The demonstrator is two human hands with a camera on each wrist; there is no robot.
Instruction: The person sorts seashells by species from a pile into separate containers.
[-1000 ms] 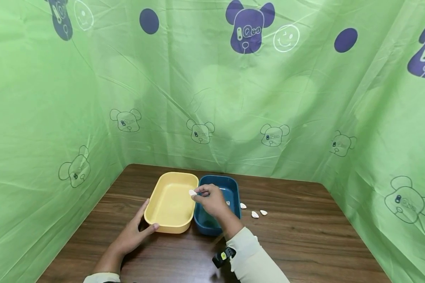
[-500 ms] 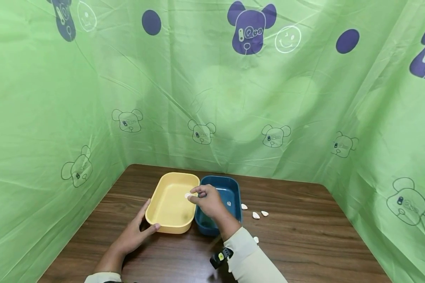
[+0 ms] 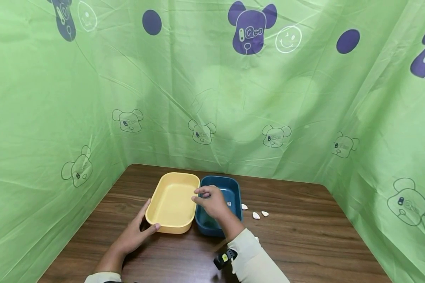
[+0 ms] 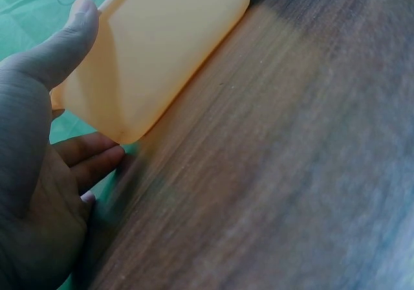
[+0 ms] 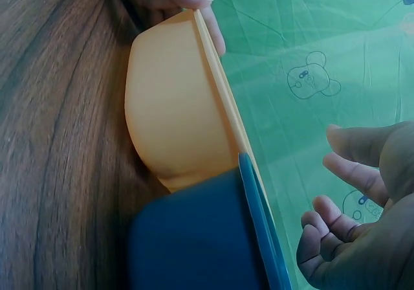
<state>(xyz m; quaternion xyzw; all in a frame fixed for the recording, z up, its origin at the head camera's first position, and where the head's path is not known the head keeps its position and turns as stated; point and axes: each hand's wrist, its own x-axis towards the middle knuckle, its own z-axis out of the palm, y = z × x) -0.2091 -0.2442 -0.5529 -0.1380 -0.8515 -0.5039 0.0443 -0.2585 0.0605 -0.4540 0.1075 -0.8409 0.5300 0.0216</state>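
My left hand [image 3: 132,235] holds the near left corner of a yellow rectangular container [image 3: 171,229], thumb against its front and fingers along its left side. The left wrist view shows the thumb [image 4: 83,21] at the rim. Above the line where the yellow and blue containers meet hovers my right hand [image 3: 212,202], thumb and fingers apart with nothing seen between them. Part of the blue container [image 3: 212,232] is covered by that hand; a small whitish piece [image 3: 229,204] lies inside it. The yellow container's visible floor shows no white piece.
Right of the blue container, white teardrop-shaped pieces lie on the wooden table [image 3: 297,236]: one near its wall [image 3: 244,206], two farther right [image 3: 256,215]. Another white piece [image 3: 257,239] peeks out beside the right sleeve. A green printed curtain [image 3: 233,98] surrounds the table.
The right hand has let go of the white piece it pinched over the yellow container and drawn slightly right, its fingers spread. The left hand stays on the yellow container.
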